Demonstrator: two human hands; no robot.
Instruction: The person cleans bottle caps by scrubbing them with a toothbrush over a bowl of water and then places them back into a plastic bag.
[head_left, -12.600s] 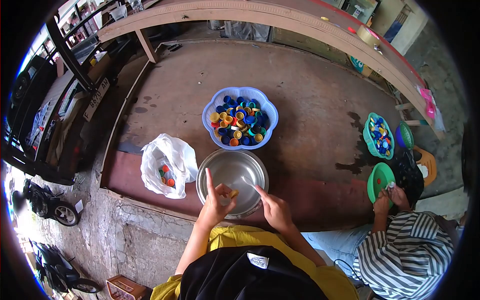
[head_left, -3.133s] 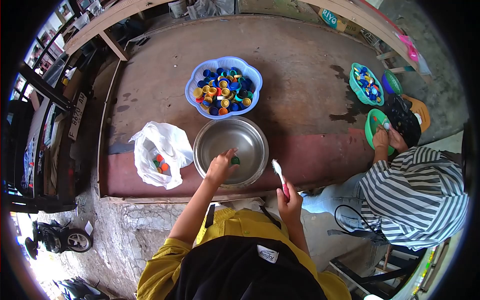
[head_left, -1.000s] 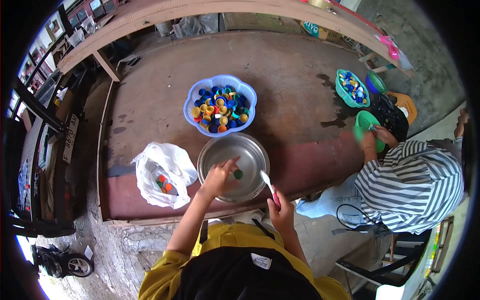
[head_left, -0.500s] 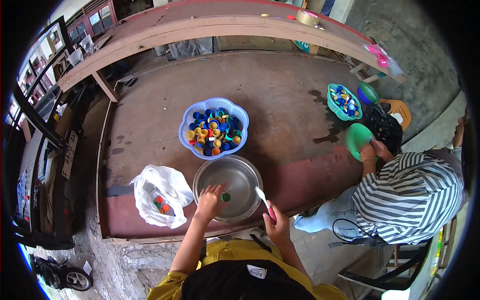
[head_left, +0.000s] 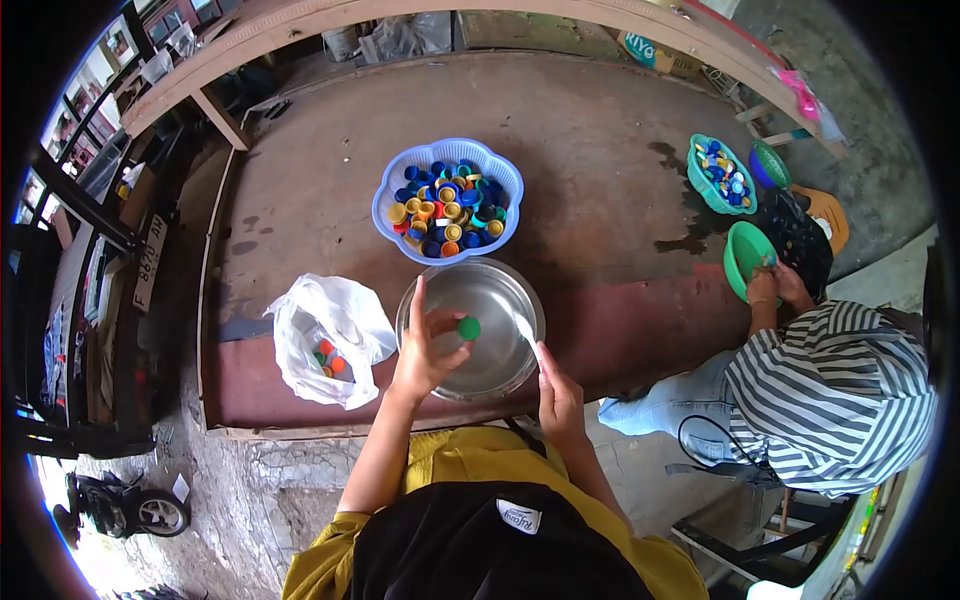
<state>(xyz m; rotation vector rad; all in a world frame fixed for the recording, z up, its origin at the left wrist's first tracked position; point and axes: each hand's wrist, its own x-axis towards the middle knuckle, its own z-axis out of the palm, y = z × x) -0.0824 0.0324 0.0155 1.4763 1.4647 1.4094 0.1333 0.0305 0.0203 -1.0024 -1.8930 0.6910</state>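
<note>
My left hand (head_left: 428,352) pinches a green bottle cap (head_left: 468,328) between thumb and fingers, with one finger pointing up. The cap is held over a round metal basin (head_left: 497,287). In my right hand (head_left: 562,398) is a toothbrush (head_left: 527,330), its white head tilted over the basin's right side. My fingers hide most of the handle. Just beyond the basin stands a blue plastic basket (head_left: 388,178) full of colourful bottle caps (head_left: 447,210). Left of the basin, a white plastic bag (head_left: 345,297) holds several orange and green caps (head_left: 326,354).
At right sits a person in a striped shirt (head_left: 835,390), hands (head_left: 780,288) at a green bowl (head_left: 738,258). Near them are a teal basket of caps (head_left: 722,180), a black bag (head_left: 790,235) and a blue-green bowl (head_left: 770,165). A wooden beam (head_left: 330,32) crosses the table's far side (head_left: 600,130).
My left hand has lifted the green cap from inside the basin and turned it upright. The toothbrush has come nearer to the cap. The view has tilted downward.
</note>
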